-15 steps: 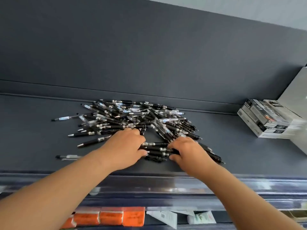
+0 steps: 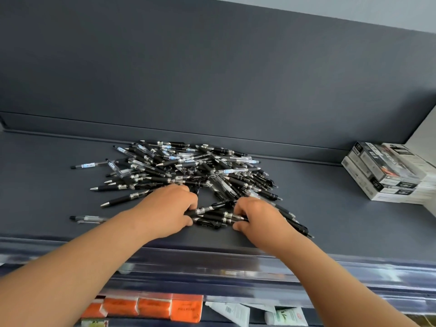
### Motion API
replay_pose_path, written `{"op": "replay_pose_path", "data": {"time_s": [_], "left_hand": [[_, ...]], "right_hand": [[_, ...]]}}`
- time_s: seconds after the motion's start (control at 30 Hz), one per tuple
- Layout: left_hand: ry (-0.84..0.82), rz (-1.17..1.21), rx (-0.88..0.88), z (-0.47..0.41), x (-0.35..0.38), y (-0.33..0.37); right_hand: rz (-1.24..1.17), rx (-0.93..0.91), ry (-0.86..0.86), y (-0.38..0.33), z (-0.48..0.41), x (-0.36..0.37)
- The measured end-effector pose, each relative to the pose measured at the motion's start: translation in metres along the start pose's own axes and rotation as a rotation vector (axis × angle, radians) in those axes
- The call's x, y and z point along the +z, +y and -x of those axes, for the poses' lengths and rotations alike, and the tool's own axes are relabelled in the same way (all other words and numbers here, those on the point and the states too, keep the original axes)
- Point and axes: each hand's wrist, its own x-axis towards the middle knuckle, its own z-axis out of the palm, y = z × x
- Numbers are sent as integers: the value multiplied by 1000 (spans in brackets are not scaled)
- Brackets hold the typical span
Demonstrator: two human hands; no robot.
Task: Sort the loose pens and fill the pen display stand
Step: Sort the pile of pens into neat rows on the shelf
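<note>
A large heap of loose pens (image 2: 179, 168), black ones mixed with clear ones, lies on a dark grey shelf (image 2: 330, 208). In front of the heap, several black pens (image 2: 214, 214) lie side by side in a small bundle. My left hand (image 2: 168, 208) grips the bundle's left end with curled fingers. My right hand (image 2: 257, 215) grips its right end, thumb underneath. More black pens trail out to the right behind my right wrist. No pen display stand is in view.
A stack of white and black boxes (image 2: 387, 173) sits at the right end of the shelf. A single clear pen (image 2: 87, 218) lies apart at the left. Below the shelf's front rail are orange packs (image 2: 153, 308) and white tubes (image 2: 236, 312).
Both hands have closed in on the bundle of black pens and squared it up; the view has hardly shifted.
</note>
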Motion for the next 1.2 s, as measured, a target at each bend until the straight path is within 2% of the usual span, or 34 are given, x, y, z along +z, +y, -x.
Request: {"op": "replay_pose_path", "data": {"time_s": [0.23, 0.53, 0.63, 0.83, 1.0, 1.2], "left_hand": [[-43, 17, -51, 0, 7, 4], [99, 280, -74, -9, -26, 28], [108, 444, -96, -26, -32, 49], [24, 729, -166, -82, -22, 109], [-38, 789, -217, -134, -10, 162], [-56, 794, -307, -187, 19, 204]], "right_hand": [[-26, -10, 2, 4, 1, 1], [-152, 12, 179, 25, 15, -34], [-208, 99, 245, 46, 19, -54], [-385, 339, 338, 106, 22, -75], [-410, 453, 373, 152, 18, -80], [-294, 594, 377, 204, 8, -82]]}}
